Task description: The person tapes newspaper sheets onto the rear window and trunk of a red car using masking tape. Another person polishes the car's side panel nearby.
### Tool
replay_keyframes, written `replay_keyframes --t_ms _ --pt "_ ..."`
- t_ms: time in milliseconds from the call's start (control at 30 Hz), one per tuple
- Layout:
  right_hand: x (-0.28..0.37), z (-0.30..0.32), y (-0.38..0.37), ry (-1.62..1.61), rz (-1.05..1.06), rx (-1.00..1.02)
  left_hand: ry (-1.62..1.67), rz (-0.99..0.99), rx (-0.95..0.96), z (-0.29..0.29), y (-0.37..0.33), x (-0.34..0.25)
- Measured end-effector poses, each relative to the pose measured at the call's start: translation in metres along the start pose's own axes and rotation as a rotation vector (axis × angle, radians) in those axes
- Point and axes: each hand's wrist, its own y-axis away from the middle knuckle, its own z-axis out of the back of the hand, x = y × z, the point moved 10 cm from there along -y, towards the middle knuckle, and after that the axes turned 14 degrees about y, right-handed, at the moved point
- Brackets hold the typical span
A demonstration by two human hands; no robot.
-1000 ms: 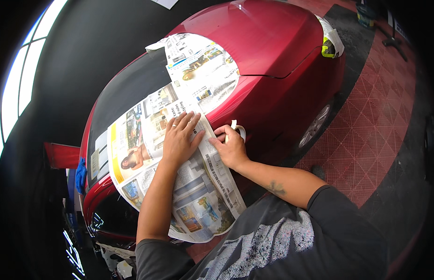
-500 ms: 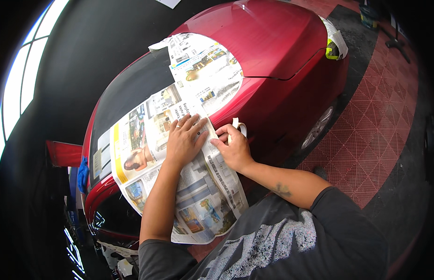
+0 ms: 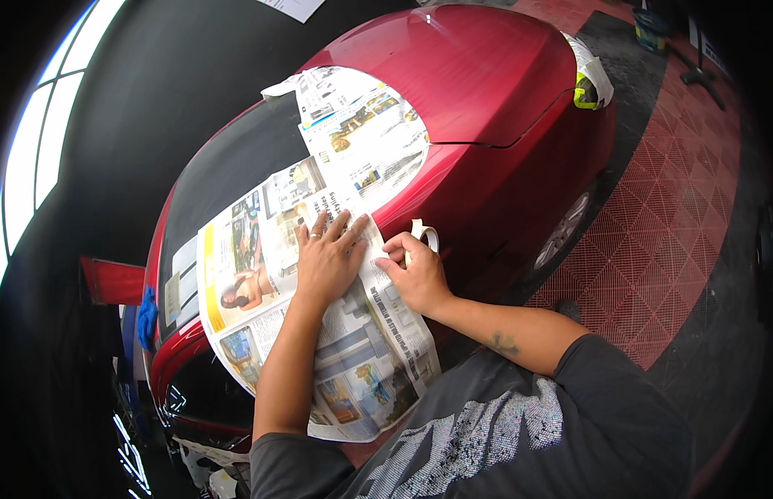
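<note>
My left hand (image 3: 330,259) lies flat with fingers spread on a sheet of newspaper (image 3: 341,353), pressing it against the windshield edge and side of a red car (image 3: 486,83). A ring shows on one of its fingers. At the sheet's right edge, my right hand (image 3: 416,279) is closed, thumb and forefinger pinched together by the paper. A roll of masking tape (image 3: 433,239) sits in that hand, partly hidden behind the fingers, with a short pale end sticking up. More newspaper (image 3: 366,133) covers the rear of the hood and the base of the dark windshield (image 3: 228,166).
Paper and tape cover a headlight (image 3: 593,79) at the far right. A blue cloth (image 3: 147,318) hangs by the far-left roof edge, near a red panel (image 3: 112,281). Red grid floor tiles (image 3: 627,249) lie right of the car, with a bucket (image 3: 650,32) beyond.
The whole view has shifted slightly. Both hands keep nearly the same place on the newspaper, the left still flat and the right still pinched at the edge with the tape roll.
</note>
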Motion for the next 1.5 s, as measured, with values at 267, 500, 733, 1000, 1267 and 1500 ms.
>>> replay_keyframes --t_ms 267,500,733,1000,1267,1500 --pt "0.036 0.006 -0.001 -0.048 0.082 0.011 0.017 0.231 0.104 -0.003 0.003 0.027" --pt "0.007 0.001 -0.007 0.0 -0.016 0.017 -0.067 0.33 0.166 -0.003 -0.003 0.03" --pt "-0.002 0.0 -0.009 0.025 -0.004 0.003 -0.042 0.333 0.186 -0.004 -0.007 0.031" --pt "0.001 0.001 -0.003 0.024 -0.029 0.049 -0.058 0.314 0.194 -0.005 -0.006 0.03" --pt "-0.007 -0.001 -0.005 0.061 0.01 0.044 -0.035 0.321 0.192 -0.005 -0.008 0.029" --pt "-0.008 -0.006 0.002 0.076 0.062 0.057 -0.073 0.271 0.164 0.0 -0.02 0.025"
